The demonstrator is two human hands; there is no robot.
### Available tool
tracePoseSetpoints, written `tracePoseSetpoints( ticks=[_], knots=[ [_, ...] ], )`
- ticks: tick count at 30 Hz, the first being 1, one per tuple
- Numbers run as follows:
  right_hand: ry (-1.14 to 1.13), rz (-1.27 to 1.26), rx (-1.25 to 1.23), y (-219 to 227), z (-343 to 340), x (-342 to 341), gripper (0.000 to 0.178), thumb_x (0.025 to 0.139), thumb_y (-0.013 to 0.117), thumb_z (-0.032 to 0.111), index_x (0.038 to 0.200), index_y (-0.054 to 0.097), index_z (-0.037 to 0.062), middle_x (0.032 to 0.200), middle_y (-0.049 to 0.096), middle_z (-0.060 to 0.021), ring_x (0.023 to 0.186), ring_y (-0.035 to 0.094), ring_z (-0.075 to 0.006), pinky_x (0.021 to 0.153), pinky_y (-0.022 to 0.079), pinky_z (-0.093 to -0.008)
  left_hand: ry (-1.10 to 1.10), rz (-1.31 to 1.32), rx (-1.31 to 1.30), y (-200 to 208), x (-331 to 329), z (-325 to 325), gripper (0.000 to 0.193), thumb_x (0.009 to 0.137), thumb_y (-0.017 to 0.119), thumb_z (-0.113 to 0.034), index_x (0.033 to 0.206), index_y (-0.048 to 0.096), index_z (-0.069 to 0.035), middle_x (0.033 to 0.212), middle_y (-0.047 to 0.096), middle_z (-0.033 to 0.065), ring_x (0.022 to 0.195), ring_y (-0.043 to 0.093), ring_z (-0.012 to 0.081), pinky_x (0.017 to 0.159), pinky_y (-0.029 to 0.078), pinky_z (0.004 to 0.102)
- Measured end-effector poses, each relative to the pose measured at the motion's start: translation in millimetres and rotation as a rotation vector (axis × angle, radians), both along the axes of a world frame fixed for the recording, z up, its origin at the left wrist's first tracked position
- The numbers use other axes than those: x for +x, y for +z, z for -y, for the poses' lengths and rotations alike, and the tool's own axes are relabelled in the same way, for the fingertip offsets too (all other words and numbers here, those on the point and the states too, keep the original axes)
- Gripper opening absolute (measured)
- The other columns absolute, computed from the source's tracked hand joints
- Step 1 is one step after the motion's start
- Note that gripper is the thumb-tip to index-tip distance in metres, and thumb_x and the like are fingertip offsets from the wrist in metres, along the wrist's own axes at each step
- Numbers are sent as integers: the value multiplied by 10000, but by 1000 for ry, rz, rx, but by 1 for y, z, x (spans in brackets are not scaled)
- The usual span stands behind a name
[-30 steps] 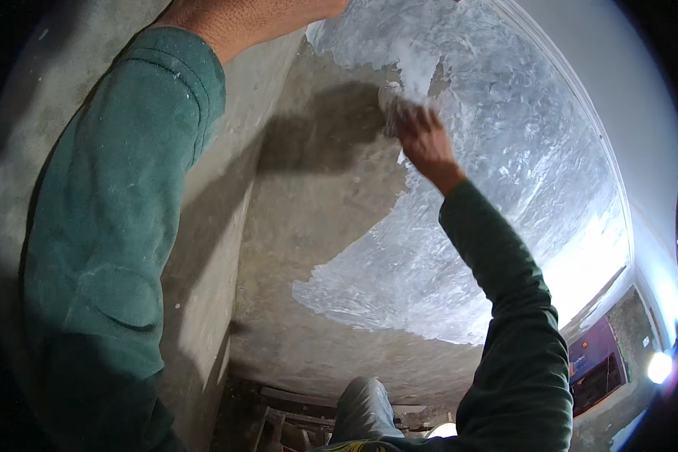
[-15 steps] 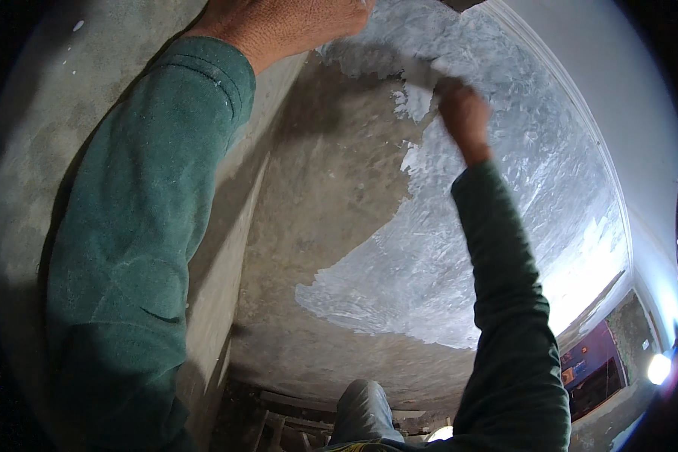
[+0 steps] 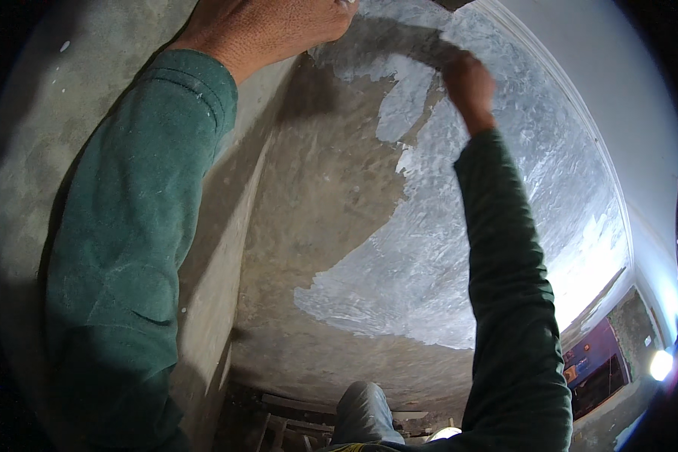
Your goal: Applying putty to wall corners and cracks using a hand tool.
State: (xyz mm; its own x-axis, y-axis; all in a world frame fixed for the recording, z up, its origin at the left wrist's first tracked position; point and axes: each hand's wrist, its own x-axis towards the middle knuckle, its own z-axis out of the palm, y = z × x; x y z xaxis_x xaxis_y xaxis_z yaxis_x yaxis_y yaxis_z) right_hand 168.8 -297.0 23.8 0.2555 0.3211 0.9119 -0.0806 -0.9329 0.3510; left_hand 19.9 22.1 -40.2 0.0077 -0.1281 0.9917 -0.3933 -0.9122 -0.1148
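Note:
Up at the wall, my right hand (image 3: 469, 84) is closed around a putty knife (image 3: 438, 51), its broad blade pointing left and partly lost in shadow. The blade is at or near the wall's coated area. Below it lies a fresh patch of white putty (image 3: 405, 102), ragged at its edges, over bare grey-brown plaster (image 3: 331, 166). The wider putty coat (image 3: 414, 256) spreads to the right and down. My left hand (image 3: 275, 32) is raised at the upper left with its fingers curled; what it grips is cut off by the upper edge of the picture.
A bare side wall (image 3: 30, 188) meets the plastered wall in a corner at left. White moulding (image 3: 580, 113) borders the ceiling at right. A bright lamp (image 3: 661, 365) shines beside an opening (image 3: 599, 369). Below, wooden pieces (image 3: 279, 433) lie near my knee (image 3: 363, 410).
My right hand has risen slightly with the putty knife, and the blade has tilted. The white putty patch below it now reaches farther left and down. My left hand has shifted a little left.

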Motion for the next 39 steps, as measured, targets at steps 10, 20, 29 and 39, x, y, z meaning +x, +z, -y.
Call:
tracePoseSetpoints(
  ticks=[10,20,29,39],
  knots=[
    [107,-44,-236,5,-45,20,298,893,494,182,1137,663,152,869,698,-172,754,684,-361,647,549,-484,-15,57,44,-2,6,-5,391,781,615,-122,1154,653,-9,920,688,242,836,680,379,766,546,433],
    [246,-398,-723,-118,-50,22,336,759,566,13,1014,726,164,945,715,-99,841,677,-289,794,542,-418,-40,67,7,-3,5,-2,384,784,620,-111,1153,653,-6,944,688,241,862,682,373,781,544,431],
    [120,37,-735,-12,51,-10,250,772,624,27,1002,706,83,993,696,-78,940,643,-275,862,488,-392,-49,120,27,-5,11,2,347,788,605,-79,1123,652,3,957,682,225,883,657,389,791,529,446],
    [44,-200,-602,-96,108,-51,377,785,589,56,1149,661,118,982,692,-86,897,639,-259,812,490,-422,8,154,9,-10,-1,2,368,778,614,-75,1137,656,-6,924,687,223,863,666,377,790,534,434]
  ],
)
